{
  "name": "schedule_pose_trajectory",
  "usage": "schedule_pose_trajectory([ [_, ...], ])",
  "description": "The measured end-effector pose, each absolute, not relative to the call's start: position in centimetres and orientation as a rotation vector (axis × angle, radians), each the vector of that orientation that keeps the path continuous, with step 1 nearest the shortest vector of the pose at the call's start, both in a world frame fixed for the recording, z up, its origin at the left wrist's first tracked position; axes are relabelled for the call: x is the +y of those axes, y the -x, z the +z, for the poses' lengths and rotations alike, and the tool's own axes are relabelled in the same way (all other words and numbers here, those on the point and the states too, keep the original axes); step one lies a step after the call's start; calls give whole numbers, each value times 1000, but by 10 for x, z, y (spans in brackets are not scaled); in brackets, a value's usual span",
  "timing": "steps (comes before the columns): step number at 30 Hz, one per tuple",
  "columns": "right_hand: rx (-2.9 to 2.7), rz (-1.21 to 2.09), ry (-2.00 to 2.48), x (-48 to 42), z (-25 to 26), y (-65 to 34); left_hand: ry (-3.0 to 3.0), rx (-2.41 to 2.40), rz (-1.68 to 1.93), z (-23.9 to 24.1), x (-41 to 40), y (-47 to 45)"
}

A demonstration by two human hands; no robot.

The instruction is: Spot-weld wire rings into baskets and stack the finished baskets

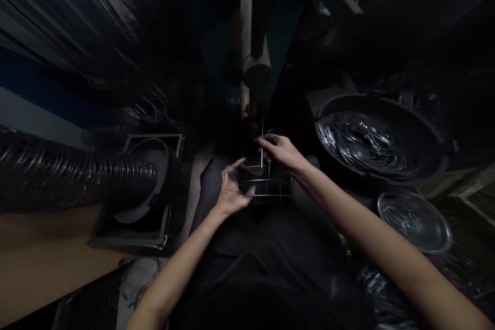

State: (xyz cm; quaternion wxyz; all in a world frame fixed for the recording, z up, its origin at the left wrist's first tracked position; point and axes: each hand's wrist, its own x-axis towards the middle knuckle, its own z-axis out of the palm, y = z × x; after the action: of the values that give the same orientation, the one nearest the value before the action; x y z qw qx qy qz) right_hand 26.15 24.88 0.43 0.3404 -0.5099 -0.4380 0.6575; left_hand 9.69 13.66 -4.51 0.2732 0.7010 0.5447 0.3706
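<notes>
In the middle of the head view is a small wire frame (274, 180), made of thin curved wires joined by short upright ones. My left hand (231, 191) is at its left side, thumb low and index finger high, gripping across the wires; its other fingers are mostly hidden. Just above the frame, my right hand (279, 150) pinches a thin straight wire (262, 159) between thumb and fingers. That wire stands nearly upright, its lower end by the frame's top wire. Darkness hides whether the two touch.
Ahead stands a dark machine with a pale cylindrical arm (257, 64). A wide dark basin (425, 149) of bent wires lies right, above a smaller round bowl (436, 229) with metal pieces. At left, a ribbed duct (77, 175) reaches a square-framed opening (170, 221).
</notes>
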Motion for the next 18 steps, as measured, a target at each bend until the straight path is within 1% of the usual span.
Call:
schedule_pose_trajectory([
  [3, -1112, 1636, 1268, 260, 15, -259, -1903, 1315, 1161, -44, 164, -97],
  [6, -1119, 1580, 1194, 278, 32, -254, -1926, 1221, 1236, -26, 196, -89],
  [10, -1186, 1554, 1207, 301, 47, -245, -1980, 1181, 1284, -9, 222, -82],
  [18, -1199, 1548, 1235, 324, 41, -232, -1954, 1125, 1338, -7, 244, -74],
])
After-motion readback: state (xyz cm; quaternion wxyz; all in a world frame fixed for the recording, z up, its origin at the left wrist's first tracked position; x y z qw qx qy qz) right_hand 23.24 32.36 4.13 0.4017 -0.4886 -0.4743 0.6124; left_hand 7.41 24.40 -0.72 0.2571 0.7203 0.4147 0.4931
